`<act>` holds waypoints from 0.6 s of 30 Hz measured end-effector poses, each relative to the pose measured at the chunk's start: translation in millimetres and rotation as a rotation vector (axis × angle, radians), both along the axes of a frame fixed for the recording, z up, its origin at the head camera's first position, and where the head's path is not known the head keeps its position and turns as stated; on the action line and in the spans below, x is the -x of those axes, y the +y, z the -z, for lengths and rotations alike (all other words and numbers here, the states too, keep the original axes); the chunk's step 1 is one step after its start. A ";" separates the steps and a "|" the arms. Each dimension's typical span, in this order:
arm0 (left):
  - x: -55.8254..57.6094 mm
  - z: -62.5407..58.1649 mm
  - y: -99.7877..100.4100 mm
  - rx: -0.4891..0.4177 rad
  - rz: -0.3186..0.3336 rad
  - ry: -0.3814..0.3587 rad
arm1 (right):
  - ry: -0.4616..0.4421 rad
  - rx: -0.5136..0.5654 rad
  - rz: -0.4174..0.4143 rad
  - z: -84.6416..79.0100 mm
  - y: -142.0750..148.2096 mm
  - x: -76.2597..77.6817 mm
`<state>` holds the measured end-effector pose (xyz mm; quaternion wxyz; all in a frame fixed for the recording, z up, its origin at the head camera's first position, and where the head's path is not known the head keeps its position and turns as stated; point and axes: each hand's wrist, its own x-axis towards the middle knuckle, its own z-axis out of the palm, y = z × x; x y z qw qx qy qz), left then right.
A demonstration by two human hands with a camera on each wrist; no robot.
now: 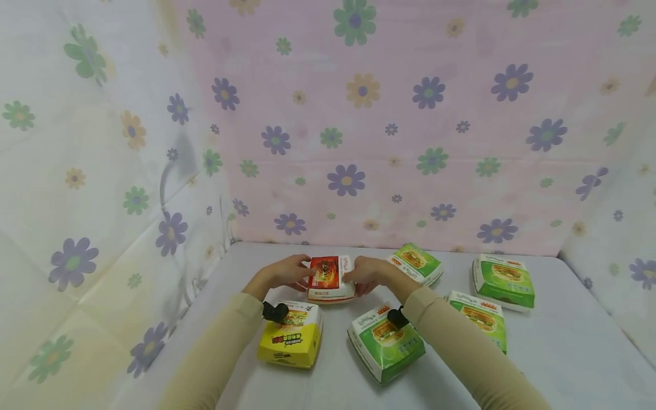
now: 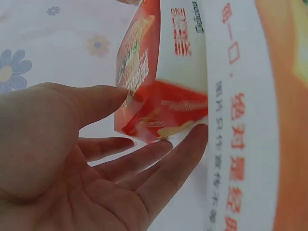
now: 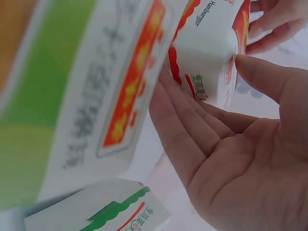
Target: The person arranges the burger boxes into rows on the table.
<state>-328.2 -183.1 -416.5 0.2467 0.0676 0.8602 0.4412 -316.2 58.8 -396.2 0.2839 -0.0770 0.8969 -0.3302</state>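
Note:
A red-and-white burger box (image 1: 328, 278) lies between the two hands toward the back of the table. My left hand (image 1: 282, 272) grips its left side, with the thumb on the printed face and the fingers beneath the red corner in the left wrist view. On the opposite side my right hand (image 1: 375, 272) holds the same box, its thumb at the edge and its fingers reaching along the white side (image 3: 211, 72). Below the left wrist sits a yellow burger box (image 1: 294, 341). A green-and-white burger box (image 1: 386, 341) is under the right wrist.
More green burger boxes stand to the right: one at the back (image 1: 416, 261), one farther right (image 1: 504, 280), and one partly covered by the right sleeve (image 1: 482, 316). A flowered curtain (image 1: 389, 216) closes off the back and sides of the white table (image 1: 558, 336).

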 end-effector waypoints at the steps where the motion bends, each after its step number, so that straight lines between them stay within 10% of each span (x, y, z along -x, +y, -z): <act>1: 0.7 -0.1 0.9 -0.002 -0.001 0.004 | -0.006 -0.003 -0.004 0.0 -0.6 -0.5; 18: -7.6 -4.8 -8.6 0.051 0.012 0.029 | -0.001 -0.008 0.021 -9.9 14.0 2.4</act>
